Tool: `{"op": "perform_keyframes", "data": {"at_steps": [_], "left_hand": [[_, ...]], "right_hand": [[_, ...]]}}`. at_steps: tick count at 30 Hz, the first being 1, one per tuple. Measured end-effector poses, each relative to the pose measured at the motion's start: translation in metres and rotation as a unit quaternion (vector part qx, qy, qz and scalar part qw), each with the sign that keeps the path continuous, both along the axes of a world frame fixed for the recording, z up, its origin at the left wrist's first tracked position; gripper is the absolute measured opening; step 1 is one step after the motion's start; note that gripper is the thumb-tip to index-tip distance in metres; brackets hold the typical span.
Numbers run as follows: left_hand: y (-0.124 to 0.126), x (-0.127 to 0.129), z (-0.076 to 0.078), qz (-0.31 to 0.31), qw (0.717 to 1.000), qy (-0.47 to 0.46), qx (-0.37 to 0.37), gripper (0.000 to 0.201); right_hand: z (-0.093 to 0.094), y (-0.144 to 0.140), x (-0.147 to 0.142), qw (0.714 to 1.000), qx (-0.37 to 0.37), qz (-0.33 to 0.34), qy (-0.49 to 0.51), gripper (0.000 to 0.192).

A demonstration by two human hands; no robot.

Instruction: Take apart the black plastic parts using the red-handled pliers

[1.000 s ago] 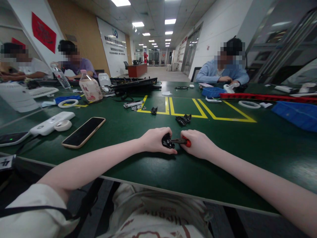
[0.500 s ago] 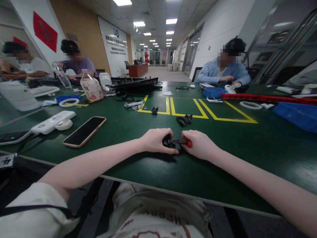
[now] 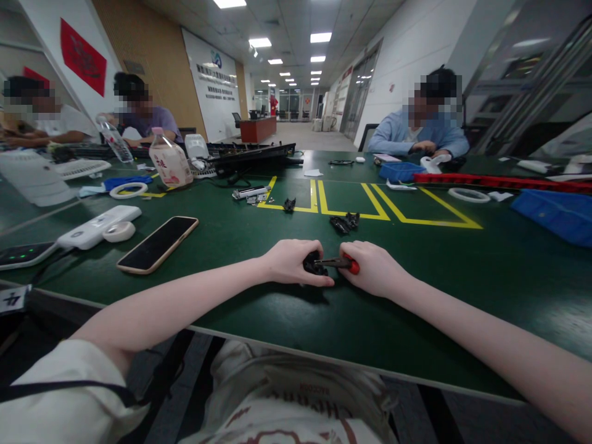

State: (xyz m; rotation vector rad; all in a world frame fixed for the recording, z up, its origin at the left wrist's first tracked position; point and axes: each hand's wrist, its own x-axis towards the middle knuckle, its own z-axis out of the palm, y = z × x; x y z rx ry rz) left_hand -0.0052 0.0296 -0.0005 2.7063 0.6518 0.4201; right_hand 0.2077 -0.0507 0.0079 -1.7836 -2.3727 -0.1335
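My left hand is closed around a small black plastic part, just above the green table. Red-handled pliers sit in the grip of my right hand, their metal jaws pointing left and touching the black part. Whether the jaws are clamped on it I cannot tell. Beyond my hands lie loose black plastic pieces and another small black piece near the yellow tape lines.
To the left are a phone, a tape roll and a white power strip. Metal bits, a pink-capped bottle and a black panel stand farther back. A blue bin is at right. Co-workers sit across.
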Motion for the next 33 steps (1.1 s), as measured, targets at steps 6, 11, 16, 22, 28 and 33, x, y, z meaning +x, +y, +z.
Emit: {"op": "perform_keyframes", "data": {"at_steps": [6,11,16,22,28,33], "left_hand": [[-0.0019,-0.0005,-0.003,0.001,0.999,-0.045,0.015,0.054],[-0.0027,-0.0006,-0.0034,0.008,0.999,-0.042,0.013,0.054],[-0.0027,-0.0008,-0.0027,0.006,0.999,-0.042,0.013,0.054],[-0.0019,-0.0005,0.0,0.0,1.0,-0.017,0.005,0.054],[-0.0002,-0.0006,0.0007,-0.004,1.0,-0.007,-0.001,0.055],[-0.0011,-0.0003,0.0018,0.003,1.0,-0.005,-0.007,0.055]], "right_hand": [[-0.0011,0.0016,0.0008,1.0,0.001,0.002,-0.003,0.012],[-0.0024,0.0011,0.0019,1.0,0.006,0.004,-0.005,0.011],[-0.0019,0.0009,0.0014,1.0,0.004,0.004,-0.007,0.012],[-0.0021,0.0013,0.0008,1.0,0.004,0.004,-0.012,0.013],[-0.0011,-0.0002,0.0005,1.0,0.002,0.002,-0.012,0.013],[-0.001,0.0002,0.0003,1.0,-0.002,-0.003,-0.011,0.013]]}}
